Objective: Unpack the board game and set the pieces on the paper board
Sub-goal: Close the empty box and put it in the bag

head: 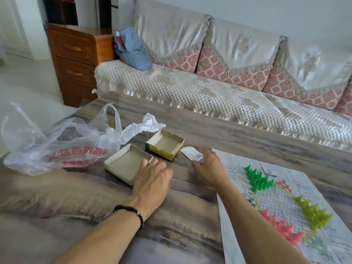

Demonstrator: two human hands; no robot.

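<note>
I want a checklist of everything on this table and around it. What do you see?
Surface: grey streaked table, partly under the paper board.
Job's things: green pieces, yellow-green pieces and pink pieces stand on the board; two open box halves, plain box half and yellow box half, both look empty.
Clutter: plastic bag, small white packet.
Grips: left hand rests flat by the plain half; right hand touches the packet.
Cables: nothing seen.
Surroundings: sofa, wooden drawers, striped cloth.
</note>
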